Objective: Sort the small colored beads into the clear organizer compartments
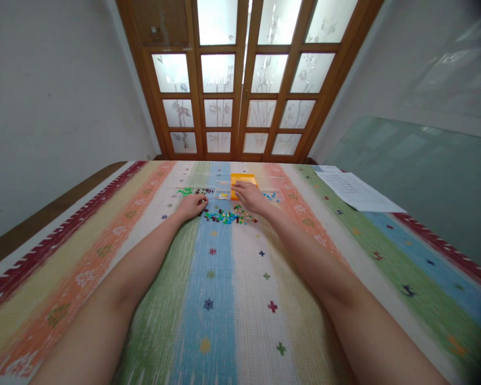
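A loose heap of small coloured pieces [226,216], green, blue, dark red and yellow, lies on the cloth between my forearms. My left hand [192,206] rests at the left of the heap, its fingers curled and closed at the tips; whatever is in them is too small to make out. Behind it, a clear divided tray [223,187] holds green pieces [185,191], dark red pieces [204,191] and a few yellow ones. My right hand [249,195] reaches over a yellow-orange box [242,177], fingers stretched out and apart, with nothing visible in them. Blue pieces [271,197] lie right of it.
A striped, patterned tablecloth [214,331] covers the table. Printed paper sheets [356,191] lie at the right edge, near a pale green glass panel [417,182]. Beyond the far edge stand wooden doors with glass panes [240,96].
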Demonstrator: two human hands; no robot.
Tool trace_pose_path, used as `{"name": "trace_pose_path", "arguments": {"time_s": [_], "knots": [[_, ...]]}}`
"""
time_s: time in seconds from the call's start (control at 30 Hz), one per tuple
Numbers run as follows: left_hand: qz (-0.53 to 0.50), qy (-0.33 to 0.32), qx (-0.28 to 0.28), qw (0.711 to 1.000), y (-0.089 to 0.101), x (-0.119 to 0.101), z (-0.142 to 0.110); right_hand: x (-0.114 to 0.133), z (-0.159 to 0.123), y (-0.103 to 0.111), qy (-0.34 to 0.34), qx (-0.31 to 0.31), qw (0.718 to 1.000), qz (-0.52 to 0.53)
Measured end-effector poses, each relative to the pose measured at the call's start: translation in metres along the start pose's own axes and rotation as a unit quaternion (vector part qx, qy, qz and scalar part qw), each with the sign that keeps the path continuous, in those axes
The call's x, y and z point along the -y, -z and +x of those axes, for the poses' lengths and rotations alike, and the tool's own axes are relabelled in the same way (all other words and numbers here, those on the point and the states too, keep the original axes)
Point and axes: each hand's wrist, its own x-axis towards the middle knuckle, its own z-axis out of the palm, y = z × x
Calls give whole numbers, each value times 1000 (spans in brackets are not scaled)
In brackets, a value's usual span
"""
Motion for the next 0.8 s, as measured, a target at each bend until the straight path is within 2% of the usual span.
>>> {"name": "trace_pose_path", "arguments": {"time_s": [0.13,0.27,0.4,0.53,0.63,0.8], "knots": [[-4,1,1,1000,0,0,-1,-33,-6,29,-90,44,993,-68],[-10,-3,0,1000,1,0,-1,-54,-11,50,-174,131,971,-97],[-13,-1,2,1000,1,0,-1,-61,-11,59,-224,193,950,-100],[-10,-1,0,1000,0,2,-1,-60,-12,60,-270,224,927,-131],[-11,-2,1,1000,0,2,-1,-56,-13,62,-278,248,919,-130],[-6,-1,5,1000,1,1,-1,-44,-13,70,-211,266,939,-59]]}}
